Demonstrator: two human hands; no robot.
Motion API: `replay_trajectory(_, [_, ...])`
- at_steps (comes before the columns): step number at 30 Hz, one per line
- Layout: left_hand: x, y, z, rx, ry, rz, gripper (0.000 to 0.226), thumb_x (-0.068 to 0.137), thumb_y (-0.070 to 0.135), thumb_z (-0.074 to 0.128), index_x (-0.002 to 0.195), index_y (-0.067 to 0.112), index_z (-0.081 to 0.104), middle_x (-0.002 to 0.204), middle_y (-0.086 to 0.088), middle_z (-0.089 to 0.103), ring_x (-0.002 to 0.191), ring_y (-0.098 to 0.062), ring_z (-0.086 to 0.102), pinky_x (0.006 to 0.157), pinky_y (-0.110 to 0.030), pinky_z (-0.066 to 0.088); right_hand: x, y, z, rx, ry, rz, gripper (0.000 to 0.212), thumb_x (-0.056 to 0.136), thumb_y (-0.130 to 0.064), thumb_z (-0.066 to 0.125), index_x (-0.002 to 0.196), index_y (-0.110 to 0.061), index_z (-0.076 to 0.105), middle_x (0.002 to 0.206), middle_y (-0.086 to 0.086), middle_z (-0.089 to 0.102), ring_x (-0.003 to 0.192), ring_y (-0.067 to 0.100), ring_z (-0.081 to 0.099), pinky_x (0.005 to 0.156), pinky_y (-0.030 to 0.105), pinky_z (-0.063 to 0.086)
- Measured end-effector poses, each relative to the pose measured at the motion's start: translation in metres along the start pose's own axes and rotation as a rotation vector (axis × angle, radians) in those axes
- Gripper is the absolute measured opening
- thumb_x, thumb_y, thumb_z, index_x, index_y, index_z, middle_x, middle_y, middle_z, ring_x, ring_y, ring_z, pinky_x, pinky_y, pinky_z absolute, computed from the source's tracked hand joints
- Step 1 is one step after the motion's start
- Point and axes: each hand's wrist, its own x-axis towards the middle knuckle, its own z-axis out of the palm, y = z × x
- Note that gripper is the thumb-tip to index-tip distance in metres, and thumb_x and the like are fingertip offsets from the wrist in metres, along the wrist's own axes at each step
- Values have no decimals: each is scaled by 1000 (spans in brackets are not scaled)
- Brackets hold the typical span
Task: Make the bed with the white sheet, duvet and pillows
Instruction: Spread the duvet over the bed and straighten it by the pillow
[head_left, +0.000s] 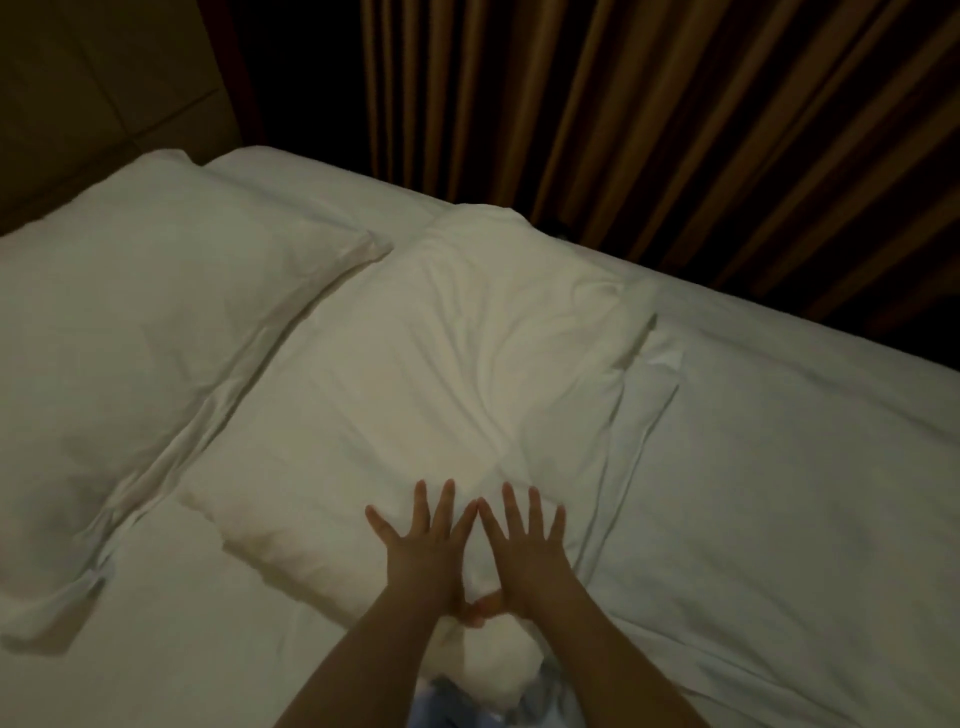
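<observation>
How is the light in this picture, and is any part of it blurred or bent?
Head view: dim, warm light; the near pillow is brightest, the curtain nearly black between folds. The left hand and right hand, both flat on that pillow, look soft-edged. The wide lens bows the bed's far edge.

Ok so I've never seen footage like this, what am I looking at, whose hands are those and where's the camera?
There is no machine here. A person wears one camera on the head, so the single picture looks forward and down over their own arms. The left hand and right hand lie flat, fingers spread, side by side on the nearer white pillow; neither grips anything. A second pillow lies to its left, below a padded headboard. Both rest on the white sheet covering the bed. Brown curtains hang beyond it.
</observation>
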Motion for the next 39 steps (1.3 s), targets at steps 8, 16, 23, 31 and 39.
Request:
replay_trajectory(8, [24, 41, 36, 33, 48, -35, 129, 63, 82, 56, 142, 29, -31, 149, -7, -40, 136, -42, -32, 85, -84, -9, 6, 27, 57, -53, 95, 33, 160, 6, -76, 75, 146, -11, 32, 147, 20, 38, 138, 45, 23, 103, 71, 1])
replay_trajectory(16, [12, 108, 43, -61, -4, -85, 125, 69, 75, 58, 146, 25, -26, 150, -8, -37, 137, -41, -32, 90, -82, -6, -19, 92, 75, -157, 178, -193, 107, 25, -39, 92, 126, -19, 62, 136, 11, 54, 126, 34, 50, 99, 67, 32])
replay_trajectory(23, [32, 167, 13, -284, 258, -366, 122, 72, 67, 63, 149, 13, -14, 155, -14, -21, 143, -46, -6, 93, -81, 15, 12, 164, 24, -365, 455, -282, 55, 77, -12, 41, 131, -15, 43, 133, 9, 58, 117, 44, 55, 102, 64, 22])
replay_trajectory(31, [82, 159, 19, -443, 398, -426, 137, 22, 69, 82, 134, 6, 35, 130, -19, 57, 108, -52, 56, 72, -82, 29, 89, 228, -34, -449, 532, -186, 93, 61, -15, 83, 138, -21, 30, 135, 15, 55, 115, 43, 56, 89, 70, 37])
replay_trajectory(39, [122, 150, -9, -465, 436, -439, 158, 6, 48, 90, 142, 19, 17, 126, -20, 55, 102, -56, 54, 71, -80, 31, 150, 216, -92, -539, 437, -267, 92, 56, -24, 89, 138, -17, 49, 133, 13, 57, 120, 45, 52, 105, 69, -2])
